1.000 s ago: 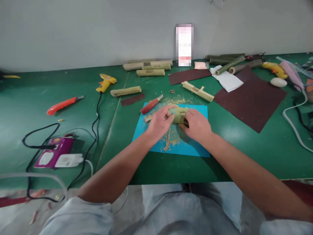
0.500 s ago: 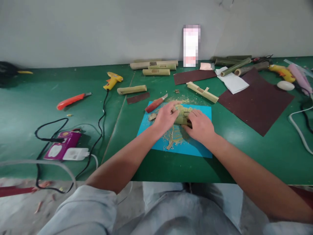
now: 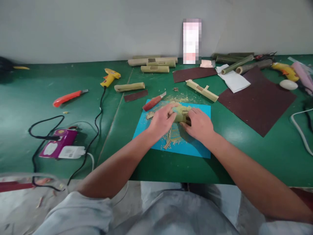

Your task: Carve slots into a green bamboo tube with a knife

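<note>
Both my hands meet over a blue mat on the green table. My left hand is closed around the left end of a short green bamboo piece. My right hand grips its right end, fingers curled over it. Pale shavings lie on the mat under and around the piece. A red-handled carving knife rests at the mat's upper left corner, just beyond my left hand.
Bamboo sections line the back wall, one notched piece lies right of the knife. Dark sandpaper sheets sit at the right. A yellow glue gun, orange cutter, purple power strip and cables occupy the left.
My hands stay closed on the bamboo piece in the same spot on the mat. The view shifts slightly as my head moves.
</note>
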`<state>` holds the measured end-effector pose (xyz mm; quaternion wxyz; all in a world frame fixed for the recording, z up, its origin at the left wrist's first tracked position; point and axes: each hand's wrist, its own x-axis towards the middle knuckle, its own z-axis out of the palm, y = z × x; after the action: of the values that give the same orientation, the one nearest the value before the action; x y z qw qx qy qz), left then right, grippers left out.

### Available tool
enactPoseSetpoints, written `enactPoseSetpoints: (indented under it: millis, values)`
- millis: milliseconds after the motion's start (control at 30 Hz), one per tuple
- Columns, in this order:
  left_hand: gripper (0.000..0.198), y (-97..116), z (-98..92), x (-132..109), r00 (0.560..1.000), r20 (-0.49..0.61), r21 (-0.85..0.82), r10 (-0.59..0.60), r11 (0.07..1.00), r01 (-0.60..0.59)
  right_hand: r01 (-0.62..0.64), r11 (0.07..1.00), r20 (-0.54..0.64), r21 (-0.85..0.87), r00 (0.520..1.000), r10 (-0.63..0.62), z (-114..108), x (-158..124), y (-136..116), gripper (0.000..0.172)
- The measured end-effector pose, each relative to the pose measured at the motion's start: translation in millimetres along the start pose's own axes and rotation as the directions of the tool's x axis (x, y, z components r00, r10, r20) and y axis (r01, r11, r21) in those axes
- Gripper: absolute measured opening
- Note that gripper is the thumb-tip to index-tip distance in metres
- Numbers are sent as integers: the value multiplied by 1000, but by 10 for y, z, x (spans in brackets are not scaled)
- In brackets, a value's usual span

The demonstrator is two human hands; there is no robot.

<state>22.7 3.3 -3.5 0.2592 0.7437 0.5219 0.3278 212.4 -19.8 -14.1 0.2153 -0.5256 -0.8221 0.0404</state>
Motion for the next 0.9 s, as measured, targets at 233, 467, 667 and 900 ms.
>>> enactPoseSetpoints:
  millis: [233,467,667,900]
  values:
    - [35,-28,28,100,1000,-23,-2,-9,1000,9,52,999,-7,-7,999,-52,-21,-18,-20,16]
    - [35,17,-18,-33,1000,-19,-17,7,1000,-7,26,1000,-5,6,1000,-26,-16,-4,-13,15]
    - [35,-98,11,229,999,-51,-9,13,1000,-14,57,998,17,-10,998,-57,-24,-26,-43,16]
    - [30,-53,-118,133,996,-90,-110,-13,994,3,43,999,-6,-15,999,-43,-16,-20,-44,17]
